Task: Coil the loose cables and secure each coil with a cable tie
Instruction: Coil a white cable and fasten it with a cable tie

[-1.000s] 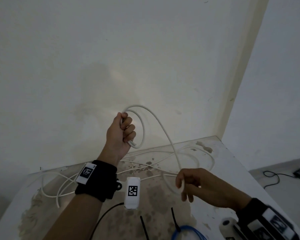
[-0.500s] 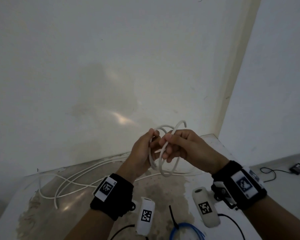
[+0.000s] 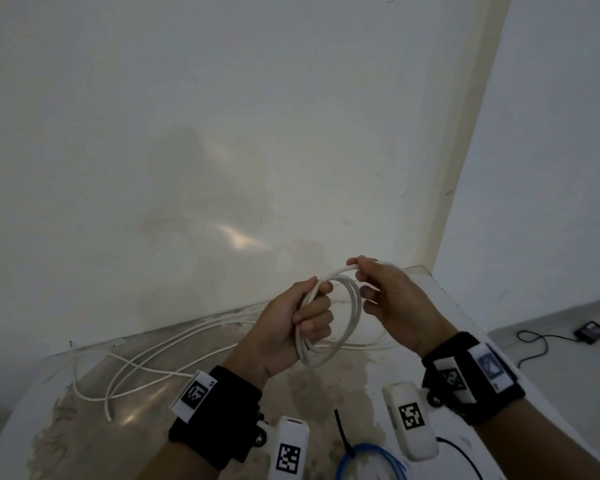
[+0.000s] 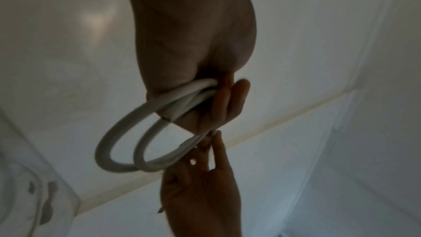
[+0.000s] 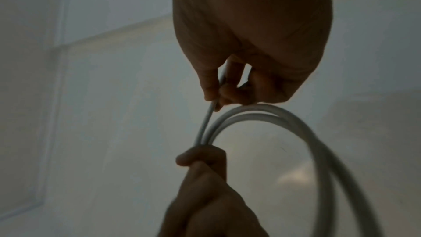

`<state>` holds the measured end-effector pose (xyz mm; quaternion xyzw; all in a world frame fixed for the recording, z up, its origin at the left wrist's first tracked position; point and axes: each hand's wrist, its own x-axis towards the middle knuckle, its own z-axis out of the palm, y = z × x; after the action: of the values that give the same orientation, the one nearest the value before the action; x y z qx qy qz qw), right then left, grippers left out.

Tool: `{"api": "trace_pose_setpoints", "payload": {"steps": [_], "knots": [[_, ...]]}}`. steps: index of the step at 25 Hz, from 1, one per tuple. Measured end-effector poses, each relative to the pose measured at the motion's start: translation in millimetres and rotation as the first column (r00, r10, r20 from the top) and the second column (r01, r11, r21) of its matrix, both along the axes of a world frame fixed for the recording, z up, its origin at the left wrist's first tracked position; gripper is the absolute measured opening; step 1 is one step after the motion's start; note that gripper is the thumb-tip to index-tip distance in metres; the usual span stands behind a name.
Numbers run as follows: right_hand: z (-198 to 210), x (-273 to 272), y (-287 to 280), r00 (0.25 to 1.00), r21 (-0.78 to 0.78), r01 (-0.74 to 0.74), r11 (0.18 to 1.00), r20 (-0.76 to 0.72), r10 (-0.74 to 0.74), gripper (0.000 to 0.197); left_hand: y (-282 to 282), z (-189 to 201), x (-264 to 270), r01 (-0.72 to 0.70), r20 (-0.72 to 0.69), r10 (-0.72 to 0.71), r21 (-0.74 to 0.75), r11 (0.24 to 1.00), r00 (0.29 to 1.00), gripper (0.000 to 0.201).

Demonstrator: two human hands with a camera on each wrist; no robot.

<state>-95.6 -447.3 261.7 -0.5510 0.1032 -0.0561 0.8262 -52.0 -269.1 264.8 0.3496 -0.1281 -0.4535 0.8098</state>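
While both hands are raised above the far right corner of the bench, the left hand (image 3: 291, 327) is clenched around a small coil of round white cable (image 3: 343, 327), fingers curled over the bundled loops on one side so the rest of the ring hangs free to its right. From the left wrist view two loops (image 4: 127, 143) sag out of that fist. Just beside it, the right hand (image 3: 395, 303) pinches a single strand of the same cable between thumb and forefinger at the top of the coil, its other fingers loosely bent and holding nothing; the right wrist view shows the thin strand (image 5: 206, 123) running from that pinch down into the left fist. More of the white cable lies slack (image 3: 146, 368) across the stained white bench (image 3: 32, 427), trailing towards its left edge. Near the front edge lie a black cable tie (image 3: 342, 433) and a blue cable coil (image 3: 368, 459)
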Motion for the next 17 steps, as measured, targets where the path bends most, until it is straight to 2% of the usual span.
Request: {"api": "trace_pose_setpoints", "payload": {"steps": [1,3,4,6,9,11,12,14,17], "knots": [[-7,-2,7,1.000,0.012,0.017,1.000,0.005,-0.017,0.028,-2,-1,0,0.002,-0.024,-0.004,-0.052,0.999,1.000,0.034],[-18,-5,23,0.999,0.210,0.021,0.977,-0.048,-0.011,0.035,-8,-3,-1,-0.030,-0.078,0.021,-0.112,0.993,0.997,0.033],[-20,-7,30,0.997,0.348,0.018,0.937,-0.075,0.009,0.034,-10,-4,-1,-0.080,-0.086,0.071,-0.101,0.992,0.994,0.034],[-21,-7,40,0.996,0.473,0.063,0.879,-0.087,-0.024,0.024,-16,-7,-1,-0.238,-0.022,0.238,-0.012,0.971,0.971,0.037],[-20,-3,45,0.976,0.453,0.218,0.865,-0.124,-0.181,0.014,-20,-11,-4,-0.440,0.176,0.410,0.201,0.875,0.895,0.050],[-20,3,40,0.953,0.491,0.303,0.817,-0.129,-0.276,0.011,-21,-15,-10,-0.515,0.311,0.423,0.342,0.786,0.851,0.053],[-20,6,36,0.944,0.519,0.325,0.791,-0.131,-0.302,0.010,-22,-16,-15,-0.532,0.325,0.431,0.363,0.765,0.842,0.051],[-22,8,33,0.948,0.549,0.311,0.776,-0.122,-0.293,0.008,-24,-16,-19,-0.542,0.231,0.491,0.310,0.781,0.840,0.046],[-29,0,36,0.978,0.487,0.205,0.849,-0.068,-0.197,0.012,-22,-7,-11,-0.570,0.075,0.570,0.236,0.787,0.819,0.042]]}}
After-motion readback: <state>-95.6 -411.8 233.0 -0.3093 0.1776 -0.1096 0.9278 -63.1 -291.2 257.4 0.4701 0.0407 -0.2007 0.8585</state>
